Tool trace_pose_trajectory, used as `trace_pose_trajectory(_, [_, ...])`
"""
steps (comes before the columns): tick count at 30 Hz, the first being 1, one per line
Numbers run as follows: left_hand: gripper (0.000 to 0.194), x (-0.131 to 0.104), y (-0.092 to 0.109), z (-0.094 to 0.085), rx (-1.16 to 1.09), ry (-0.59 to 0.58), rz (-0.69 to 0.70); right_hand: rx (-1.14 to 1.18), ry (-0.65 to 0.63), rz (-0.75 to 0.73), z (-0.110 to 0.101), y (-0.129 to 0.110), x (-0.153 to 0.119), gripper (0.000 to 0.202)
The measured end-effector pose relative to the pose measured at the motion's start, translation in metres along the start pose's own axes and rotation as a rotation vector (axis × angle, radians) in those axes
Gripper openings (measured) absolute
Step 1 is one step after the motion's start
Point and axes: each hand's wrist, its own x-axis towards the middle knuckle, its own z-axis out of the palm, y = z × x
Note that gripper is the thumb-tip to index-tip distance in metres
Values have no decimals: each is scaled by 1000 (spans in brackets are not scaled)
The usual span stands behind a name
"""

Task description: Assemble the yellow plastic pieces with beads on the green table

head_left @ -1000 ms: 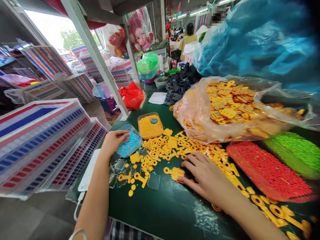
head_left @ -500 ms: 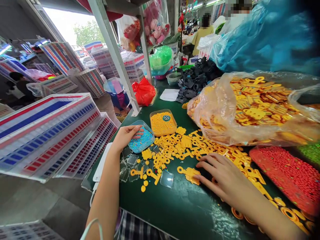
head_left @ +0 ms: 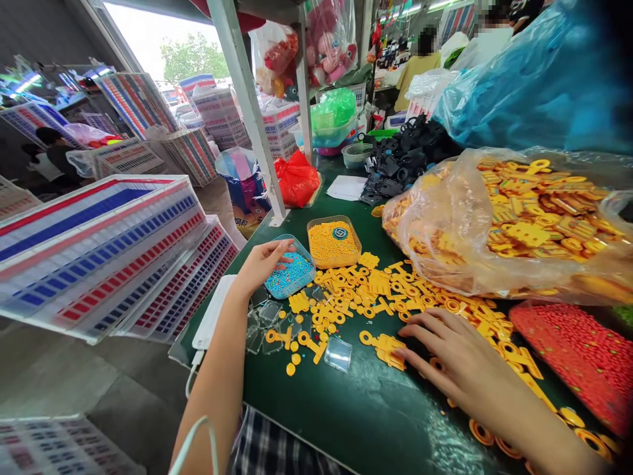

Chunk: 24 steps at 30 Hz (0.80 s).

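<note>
My left hand (head_left: 263, 265) reaches over a shallow tray of small blue beads (head_left: 295, 274), its fingers stretched out and apart; the fingertips dip toward the beads, and no held thing shows. On the green table, my right hand (head_left: 452, 353) lies with fingers spread. Its thumb touches the edge of a flat yellow plastic piece with a ring at one end (head_left: 388, 349). Left of that piece lies a clear square plastic cover (head_left: 339, 354). Loose yellow parts (head_left: 353, 293) are heaped between the hands. Behind the blue beads stands a tray of yellow beads (head_left: 332, 244) with a dark round disc on top.
A clear bag of yellow parts (head_left: 531, 234) bulges at the right, above a tray of red beads (head_left: 581, 349). Black parts (head_left: 410, 155) pile up behind. A red bag (head_left: 298, 181) sits by a white post (head_left: 247, 112). Striped crates (head_left: 103, 257) stand left; a white power bank (head_left: 215, 313) lies at the edge.
The view has shifted slightly, so the table and things on it appear farther right. Both hands keep nearly the same places, left over the blue beads and right by the yellow piece.
</note>
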Motion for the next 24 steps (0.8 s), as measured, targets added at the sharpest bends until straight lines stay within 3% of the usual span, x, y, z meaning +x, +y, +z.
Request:
trace_pose_trajectory(6, [65, 3, -5, 4, 312, 137, 129, 21, 0, -15, 1, 0, 1, 41])
trace_pose_trajectory(11, [78, 2, -6, 12, 418, 17, 32, 16, 5, -13, 2, 0, 1, 41])
trace_pose_trajectory(16, [76, 0, -3, 15, 626, -72, -15, -9, 2, -11, 1, -1, 2, 45])
trace_pose_trajectory(20, [75, -2, 2, 14, 618, -155, -4, -16, -16, 0, 2, -1, 2, 46])
trace_pose_trajectory(24, [71, -3, 4, 14, 568, -165, -19, -17, -43, 22, 1, -1, 1, 46])
